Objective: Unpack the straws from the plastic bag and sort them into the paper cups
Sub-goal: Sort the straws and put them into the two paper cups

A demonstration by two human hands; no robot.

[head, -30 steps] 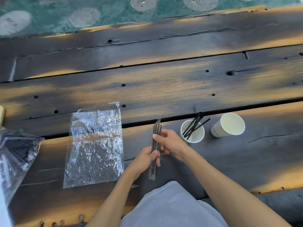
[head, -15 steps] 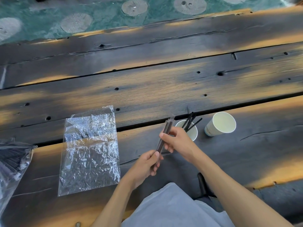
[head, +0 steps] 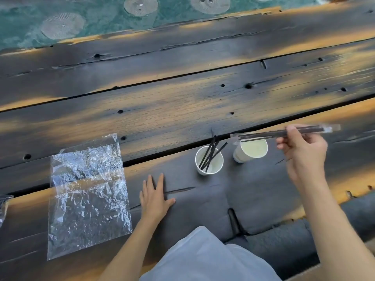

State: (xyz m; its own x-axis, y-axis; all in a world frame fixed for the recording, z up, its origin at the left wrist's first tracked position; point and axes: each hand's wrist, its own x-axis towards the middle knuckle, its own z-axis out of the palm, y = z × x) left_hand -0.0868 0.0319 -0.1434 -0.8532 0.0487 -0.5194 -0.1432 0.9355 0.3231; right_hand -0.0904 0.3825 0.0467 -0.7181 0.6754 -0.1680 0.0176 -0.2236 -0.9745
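The right hand (head: 302, 153) pinches a thin pack of straws (head: 284, 132) between thumb and fingers. The dark straws sit inside a clear wrapper. The pack lies almost flat in the air, right above the far cup (head: 251, 150). Its left tip sticks out past the cup's rim, and its right tip pokes out past the hand.

The far cup is white and looks empty inside. Just to its left stands the near cup (head: 209, 161), also white. A few loose black straws (head: 211, 154) lean in it, with their tops poking over the rim.

The left hand (head: 155, 196) lies flat on the desk (head: 182, 102), fingers spread wide, holding nothing. It is to the left of the near cup and closer to the person.

A crinkly clear plastic bag (head: 87, 195) lies flat on the desk, well left of the cups, just beside the left hand.
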